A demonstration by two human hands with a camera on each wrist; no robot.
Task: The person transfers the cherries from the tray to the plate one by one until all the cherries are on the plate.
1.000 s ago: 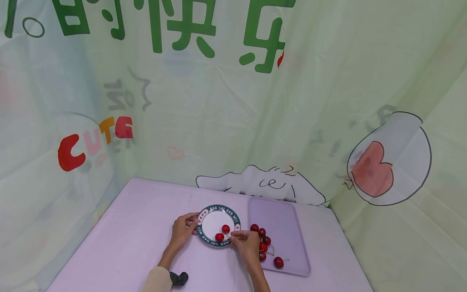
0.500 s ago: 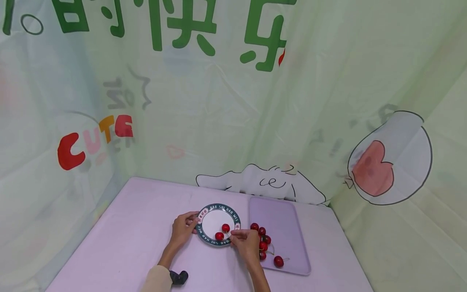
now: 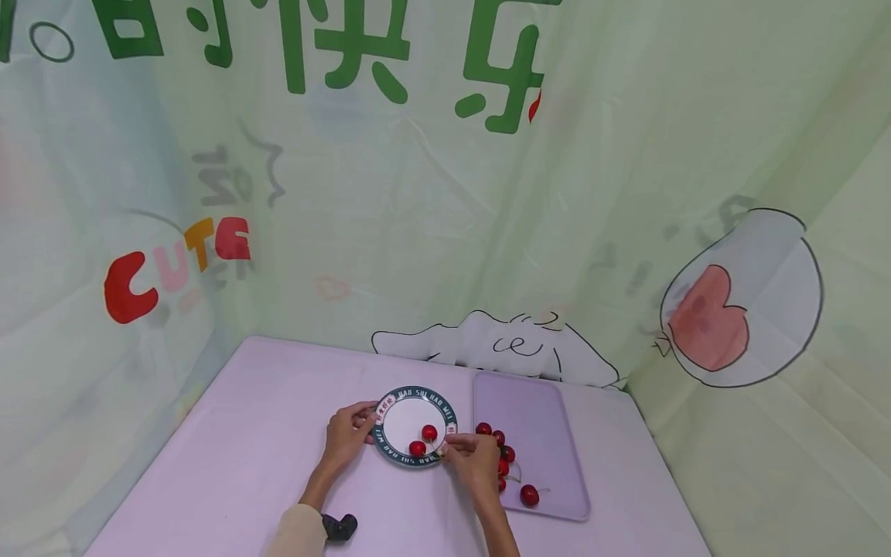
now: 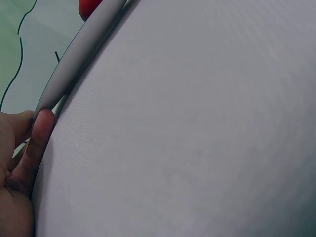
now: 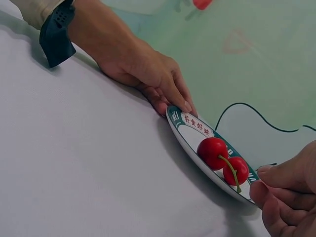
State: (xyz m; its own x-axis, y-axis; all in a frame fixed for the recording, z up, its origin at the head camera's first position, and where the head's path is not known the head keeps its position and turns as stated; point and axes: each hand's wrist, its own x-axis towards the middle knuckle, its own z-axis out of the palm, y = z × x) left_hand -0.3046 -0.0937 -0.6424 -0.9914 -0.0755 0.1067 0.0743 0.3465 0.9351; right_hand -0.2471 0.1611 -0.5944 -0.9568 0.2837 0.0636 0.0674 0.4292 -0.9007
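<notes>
A round plate (image 3: 411, 418) with a dark green lettered rim bears two red cherries, one cherry (image 3: 428, 433) behind the other (image 3: 417, 448). A green stem (image 5: 230, 171) shows on them in the right wrist view. My left hand (image 3: 346, 433) pinches the plate's left rim, thumb above and a finger (image 4: 43, 123) underneath. At the right rim, my right hand (image 3: 473, 462) pinches the edge between thumb (image 5: 284, 170) and fingers. In the right wrist view, the left hand (image 5: 140, 66) shows at the plate's far end.
A lilac tray (image 3: 543, 433) lies right of the plate, partly behind the right hand. Several dark red cherries bunch along its left side, and a single cherry (image 3: 530, 495) sits near its front. A printed curtain (image 3: 431, 216) encloses the pale table (image 3: 230, 464) at back and sides.
My right hand has shifted very slightly at the plate's right rim. My left hand keeps its hold, and the plate and cherries stay about where they were.
</notes>
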